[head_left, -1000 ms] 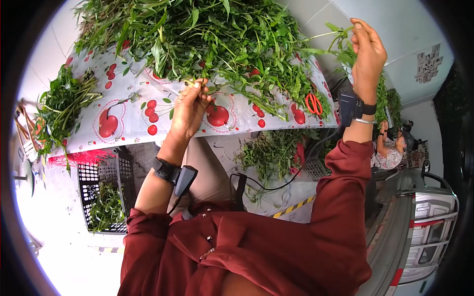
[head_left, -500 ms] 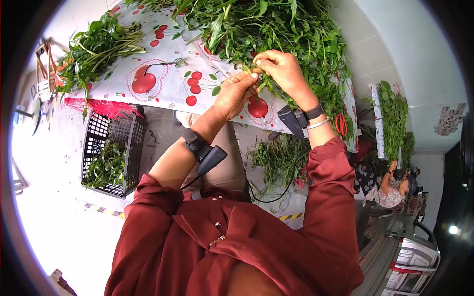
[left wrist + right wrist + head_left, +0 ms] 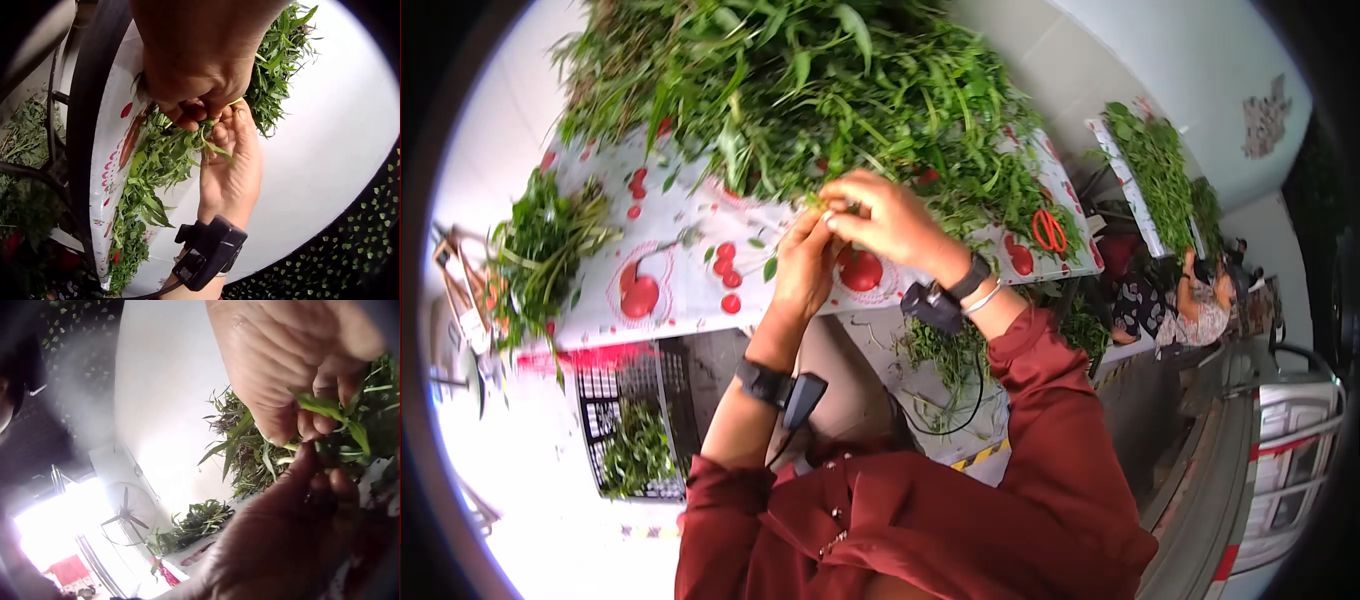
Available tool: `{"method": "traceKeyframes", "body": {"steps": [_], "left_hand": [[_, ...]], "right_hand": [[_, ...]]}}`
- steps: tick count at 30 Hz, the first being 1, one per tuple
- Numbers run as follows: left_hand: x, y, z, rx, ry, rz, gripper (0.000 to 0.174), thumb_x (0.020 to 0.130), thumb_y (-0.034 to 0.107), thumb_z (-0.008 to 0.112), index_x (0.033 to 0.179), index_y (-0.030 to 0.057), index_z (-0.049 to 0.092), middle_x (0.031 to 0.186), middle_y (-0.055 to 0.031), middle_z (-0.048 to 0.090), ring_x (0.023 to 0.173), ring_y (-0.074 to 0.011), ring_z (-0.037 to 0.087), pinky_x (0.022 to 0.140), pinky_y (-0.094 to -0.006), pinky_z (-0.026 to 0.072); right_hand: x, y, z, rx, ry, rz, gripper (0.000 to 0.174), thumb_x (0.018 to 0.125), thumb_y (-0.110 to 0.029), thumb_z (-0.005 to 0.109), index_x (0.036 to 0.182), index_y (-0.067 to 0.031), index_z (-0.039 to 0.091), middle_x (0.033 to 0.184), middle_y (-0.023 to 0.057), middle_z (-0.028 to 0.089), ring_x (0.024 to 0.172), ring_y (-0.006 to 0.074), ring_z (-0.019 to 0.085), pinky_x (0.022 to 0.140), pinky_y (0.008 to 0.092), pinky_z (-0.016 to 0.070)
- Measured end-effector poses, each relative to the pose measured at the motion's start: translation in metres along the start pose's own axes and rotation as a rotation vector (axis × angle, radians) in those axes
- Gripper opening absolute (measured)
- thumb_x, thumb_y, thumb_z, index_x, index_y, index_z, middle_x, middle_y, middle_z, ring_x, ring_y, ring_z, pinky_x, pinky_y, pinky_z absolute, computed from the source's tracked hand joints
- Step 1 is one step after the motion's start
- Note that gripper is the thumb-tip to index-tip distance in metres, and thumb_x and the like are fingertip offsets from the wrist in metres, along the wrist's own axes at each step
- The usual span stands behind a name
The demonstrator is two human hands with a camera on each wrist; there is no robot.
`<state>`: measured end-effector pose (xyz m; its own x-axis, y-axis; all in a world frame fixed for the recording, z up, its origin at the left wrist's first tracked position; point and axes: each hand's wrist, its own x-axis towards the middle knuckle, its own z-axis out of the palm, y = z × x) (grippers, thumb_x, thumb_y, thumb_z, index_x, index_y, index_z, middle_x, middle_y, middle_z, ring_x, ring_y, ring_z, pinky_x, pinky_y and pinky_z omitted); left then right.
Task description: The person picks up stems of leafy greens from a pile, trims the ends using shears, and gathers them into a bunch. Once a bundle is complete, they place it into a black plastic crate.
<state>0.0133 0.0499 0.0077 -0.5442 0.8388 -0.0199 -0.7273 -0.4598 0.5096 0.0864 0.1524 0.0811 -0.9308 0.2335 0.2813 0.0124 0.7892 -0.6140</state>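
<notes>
Over the front of the table, my left hand [image 3: 802,265] and right hand [image 3: 892,222] meet fingertip to fingertip. Between thumb and fingers, the right hand pinches a green leafy stem [image 3: 325,406], its leaves poking out below the palm. The left hand [image 3: 269,537] grips pale stem ends [image 3: 285,460] right against the right thumb. In the left wrist view, a small leaf [image 3: 216,150] hangs beside the right palm. Just beyond both hands lies a large heap of leafy stems [image 3: 800,100] on a fruit-patterned tablecloth [image 3: 690,240].
A bundle of leafy stems [image 3: 550,240] lies at the table's left end. Red-handled scissors [image 3: 1048,231] rest at the right. Below stand a black crate [image 3: 670,400] with greens and more greens [image 3: 940,350] on the floor. Another person [image 3: 1195,310] sits farther right.
One second ago my right hand was held out at the right with a sprig. It has come in to meet the left hand, and the two have stayed together since half a second ago.
</notes>
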Motion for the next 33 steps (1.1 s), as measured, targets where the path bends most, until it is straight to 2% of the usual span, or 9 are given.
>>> {"method": "traceKeyframes", "body": {"steps": [1,2,3,7,9,15,19,29,33], "left_hand": [[0.001,0.000,-0.004,-0.009,-0.057,0.009,0.014,0.091,0.010,0.048,0.099,0.0028,0.056,0.085,-0.0027,0.057,0.070,-0.0085,0.054,0.063,-0.0215,0.0458],[0.003,-0.001,-0.008,0.009,-0.091,0.014,0.014,0.091,0.010,0.048,0.099,0.0030,0.057,0.085,-0.0025,0.057,0.071,-0.0087,0.054,0.063,-0.0215,0.0460],[0.001,0.001,-0.003,0.003,-0.037,0.024,0.014,0.091,0.011,0.048,0.098,0.0032,0.057,0.084,-0.0025,0.057,0.070,-0.0084,0.053,0.063,-0.0205,0.0459],[0.001,0.002,-0.011,-0.024,-0.042,-0.028,0.015,0.091,0.016,0.049,0.098,0.0046,0.056,0.087,-0.0012,0.056,0.070,-0.0072,0.050,0.069,-0.0211,0.0468],[0.002,0.002,-0.008,-0.013,-0.039,0.016,0.015,0.092,0.017,0.049,0.097,0.0058,0.056,0.090,-0.0009,0.056,0.071,-0.0068,0.048,0.071,-0.0221,0.0471],[0.004,0.001,-0.005,-0.008,-0.021,0.022,0.014,0.092,0.019,0.048,0.097,0.0074,0.055,0.078,0.0010,0.049,0.070,-0.0070,0.048,0.072,-0.0239,0.0484],[0.005,-0.001,-0.010,-0.018,-0.039,0.046,0.015,0.093,0.019,0.047,0.099,0.0084,0.056,0.078,0.0025,0.048,0.073,-0.0078,0.047,0.073,-0.0256,0.0454],[0.009,0.001,-0.017,-0.064,-0.059,-0.006,0.013,0.093,0.016,0.044,0.097,0.0064,0.052,0.080,0.0011,0.049,0.071,-0.0073,0.047,0.071,-0.0252,0.0509],[0.006,0.002,-0.008,-0.062,-0.025,0.020,0.014,0.093,0.016,0.046,0.097,0.0064,0.055,0.079,0.0019,0.050,0.070,-0.0068,0.047,0.070,-0.0222,0.0455]], "right_hand": [[-0.005,-0.004,-0.004,-0.053,-0.009,0.000,0.031,0.077,-0.017,0.063,0.104,-0.0023,0.057,0.087,0.0071,0.057,0.077,0.0177,0.058,0.070,0.0288,0.0476],[-0.008,-0.003,-0.006,-0.090,0.020,-0.051,0.037,0.072,-0.025,0.066,0.101,-0.0036,0.058,0.089,0.0122,0.060,0.083,0.0292,0.058,0.073,0.0360,0.0464],[-0.014,-0.001,-0.006,-0.161,0.044,-0.067,0.041,0.070,-0.025,0.068,0.104,-0.0044,0.056,0.093,0.0136,0.060,0.087,0.0311,0.057,0.076,0.0374,0.0452],[-0.030,0.010,-0.003,-0.187,0.067,0.000,0.040,0.067,-0.021,0.068,0.103,-0.0072,0.058,0.094,0.0122,0.060,0.091,0.0290,0.055,0.079,0.0374,0.0442],[-0.033,0.020,-0.007,-0.368,0.018,0.058,0.035,0.069,-0.017,0.065,0.102,-0.0083,0.059,0.092,0.0091,0.058,0.091,0.0268,0.054,0.078,0.0358,0.0450],[-0.046,0.036,-0.012,-0.232,0.140,-0.023,0.034,0.071,-0.013,0.064,0.103,-0.0031,0.059,0.093,0.0100,0.056,0.087,0.0257,0.055,0.076,0.0347,0.0444],[-0.043,0.036,-0.009,0.061,0.177,0.050,0.036,0.074,-0.007,0.066,0.109,-0.0037,0.058,0.101,0.0063,0.052,0.068,0.0109,0.051,0.064,0.0246,0.0459],[-0.024,0.021,0.002,0.072,0.178,0.038,0.040,0.073,-0.002,0.067,0.112,-0.0071,0.057,0.100,0.0047,0.050,0.067,0.0085,0.053,0.065,0.0235,0.0464],[-0.020,0.020,0.007,0.027,0.189,-0.001,0.028,0.073,0.001,0.065,0.101,-0.0032,0.061,0.093,0.0045,0.052,0.069,0.0092,0.054,0.065,0.0241,0.0465]]}}
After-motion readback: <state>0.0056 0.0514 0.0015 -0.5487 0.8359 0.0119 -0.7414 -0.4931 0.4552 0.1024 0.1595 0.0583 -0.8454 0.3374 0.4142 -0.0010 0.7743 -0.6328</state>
